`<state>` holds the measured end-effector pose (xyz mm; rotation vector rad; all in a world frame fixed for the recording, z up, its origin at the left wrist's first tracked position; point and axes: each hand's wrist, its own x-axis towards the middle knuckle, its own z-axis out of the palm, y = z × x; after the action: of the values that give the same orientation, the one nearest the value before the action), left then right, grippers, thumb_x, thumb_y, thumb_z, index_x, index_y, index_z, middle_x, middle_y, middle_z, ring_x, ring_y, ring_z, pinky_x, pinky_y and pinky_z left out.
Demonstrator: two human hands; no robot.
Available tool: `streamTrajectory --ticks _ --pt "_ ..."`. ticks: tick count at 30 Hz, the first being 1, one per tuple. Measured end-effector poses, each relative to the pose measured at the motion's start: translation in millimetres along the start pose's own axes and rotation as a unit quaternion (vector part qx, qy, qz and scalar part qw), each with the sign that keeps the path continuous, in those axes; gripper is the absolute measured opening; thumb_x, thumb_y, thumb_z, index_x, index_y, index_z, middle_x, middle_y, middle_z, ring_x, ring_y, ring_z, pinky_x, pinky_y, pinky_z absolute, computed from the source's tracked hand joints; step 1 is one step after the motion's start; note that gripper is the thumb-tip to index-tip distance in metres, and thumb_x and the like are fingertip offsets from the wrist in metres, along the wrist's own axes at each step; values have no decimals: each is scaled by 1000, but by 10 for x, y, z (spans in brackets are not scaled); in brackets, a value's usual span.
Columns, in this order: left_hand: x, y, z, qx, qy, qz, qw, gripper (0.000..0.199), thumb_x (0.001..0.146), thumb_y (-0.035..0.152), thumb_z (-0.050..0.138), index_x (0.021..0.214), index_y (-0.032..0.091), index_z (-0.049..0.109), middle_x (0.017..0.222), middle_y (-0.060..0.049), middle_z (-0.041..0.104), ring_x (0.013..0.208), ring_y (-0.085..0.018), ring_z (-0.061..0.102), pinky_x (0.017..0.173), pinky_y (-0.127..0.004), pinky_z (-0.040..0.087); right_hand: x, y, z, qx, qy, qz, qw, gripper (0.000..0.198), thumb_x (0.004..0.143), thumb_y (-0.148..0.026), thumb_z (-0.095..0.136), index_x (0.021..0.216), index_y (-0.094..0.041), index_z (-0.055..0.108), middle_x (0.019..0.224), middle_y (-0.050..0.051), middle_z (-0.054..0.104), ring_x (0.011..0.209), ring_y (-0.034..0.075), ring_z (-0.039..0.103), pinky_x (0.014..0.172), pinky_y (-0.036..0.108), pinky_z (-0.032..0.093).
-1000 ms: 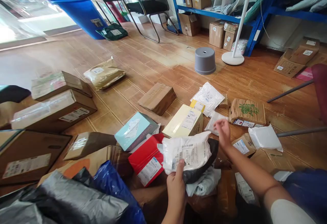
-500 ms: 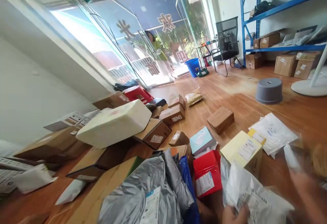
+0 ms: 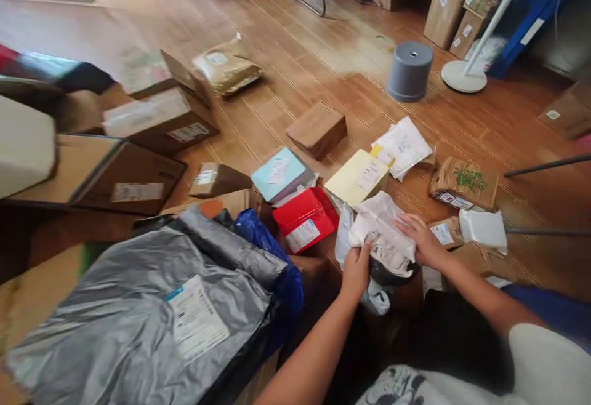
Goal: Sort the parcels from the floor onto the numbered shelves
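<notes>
My left hand (image 3: pixel 356 268) grips the near left edge of a white plastic mailing bag (image 3: pixel 385 232) with printed text, thumb on top. On the bag's right side my right hand (image 3: pixel 418 236) also holds it, fingers laid over the edge. A dark package (image 3: pixel 392 272) shows under the bag, and a pale plastic bag (image 3: pixel 376 299) lies just below. Close by are a red parcel (image 3: pixel 307 214) to the left and a pale yellow box (image 3: pixel 357 174) beyond. The undersides of both hands are hidden.
A large grey plastic parcel (image 3: pixel 138 306) lies at front left, beside cardboard boxes (image 3: pixel 138 174). Farther off are a light blue box (image 3: pixel 281 171), a brown box (image 3: pixel 316 128), a grey stool (image 3: pixel 410 71) and a white stand base (image 3: pixel 464 77). More parcels (image 3: pixel 464 183) lie on the right.
The view has swung down and to the right. My right hand, blurred and apart from the white bag before, is now on it; my left hand has kept its hold.
</notes>
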<state>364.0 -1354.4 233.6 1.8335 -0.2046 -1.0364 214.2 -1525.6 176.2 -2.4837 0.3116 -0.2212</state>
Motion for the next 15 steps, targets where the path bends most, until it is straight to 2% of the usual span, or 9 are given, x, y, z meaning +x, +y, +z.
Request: streamTrajectory --ticks 2,5,8,10,12,14,15 --pt "3 -30 -25 -1 -4 7 1000 49 80 56 54 94 13 73 105 -19 79 115 -37 69 106 -48 49 19 -83 -24 -31 -26 -15 999 84 81 -4 59 159 -32 40 158 13 48 144 34 42 117 64 41" --pt "74 -85 -60 4 -4 -16 1000 56 68 61 63 97 14 72 111 -23 77 119 -43 67 107 -53 48 70 -227 -60 -54 -74 -45 995 79 86 -5 59 158 -33 41 160 13 46 146 33 38 119 62 38" --pt "166 -191 -36 14 -5 -49 999 50 61 57 68 89 15 70 108 -23 77 119 -47 66 110 -58 45 116 -340 -70 -64 -106 -42 991 78 85 -9 65 157 -29 44 162 15 43 146 35 35 119 61 38" --pt "185 -269 35 -33 -10 -50 998 45 63 50 70 94 17 70 113 -20 77 124 -43 63 112 -55 45 155 -393 -53 -60 -122 -40 990 80 81 -10 70 156 -28 46 162 15 42 148 36 33 118 61 38" --pt "168 -320 128 -121 -21 -49 991 46 68 41 69 108 18 69 119 -15 75 130 -37 61 111 -47 48 207 -425 -16 -45 -132 -53 989 79 79 -10 70 153 -29 50 163 13 42 150 35 32 120 59 36" --pt "150 -333 204 -182 -23 -51 982 46 73 38 64 115 18 67 117 -11 75 126 -34 63 104 -42 53 245 -411 29 -21 -126 -70 989 73 78 -8 65 147 -29 57 162 9 45 152 31 31 123 58 31" --pt "153 -327 225 -178 -14 -55 982 45 73 37 62 112 17 67 112 -10 76 119 -33 67 99 -41 56 244 -372 42 -3 -115 -75 990 68 78 -7 61 143 -28 60 161 8 47 152 29 32 125 56 30"
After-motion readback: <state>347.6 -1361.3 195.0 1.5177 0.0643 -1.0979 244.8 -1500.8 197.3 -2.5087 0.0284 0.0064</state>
